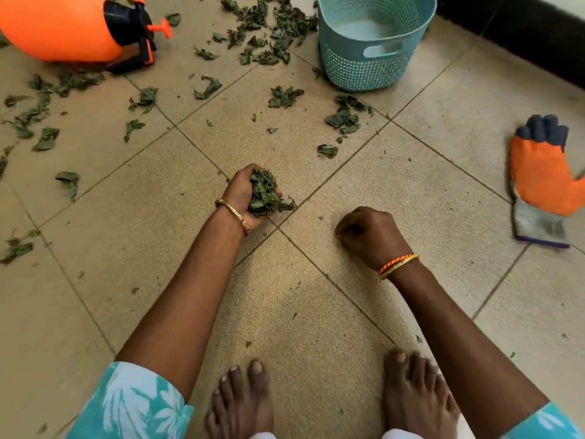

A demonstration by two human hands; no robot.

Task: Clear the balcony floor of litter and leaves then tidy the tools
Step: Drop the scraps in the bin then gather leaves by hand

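Note:
My left hand (pixel 242 193) is cupped palm up at the middle of the tiled floor and grips a bunch of dry green leaves (pixel 264 194). My right hand (pixel 368 236) is low over the tiles just to the right, fingers curled down with the tips at the floor; whether they pinch a scrap is hidden. More torn leaves (pixel 269 30) lie scattered across the far and left tiles. A light blue perforated basket (pixel 370 63) stands at the far right of the leaves.
An orange pressure sprayer (pixel 60 26) lies on its side at the far left. An orange and grey work glove (pixel 541 182) lies flat at the right edge. A dark wall base runs along the upper right. My bare feet (pixel 316 400) are at the bottom.

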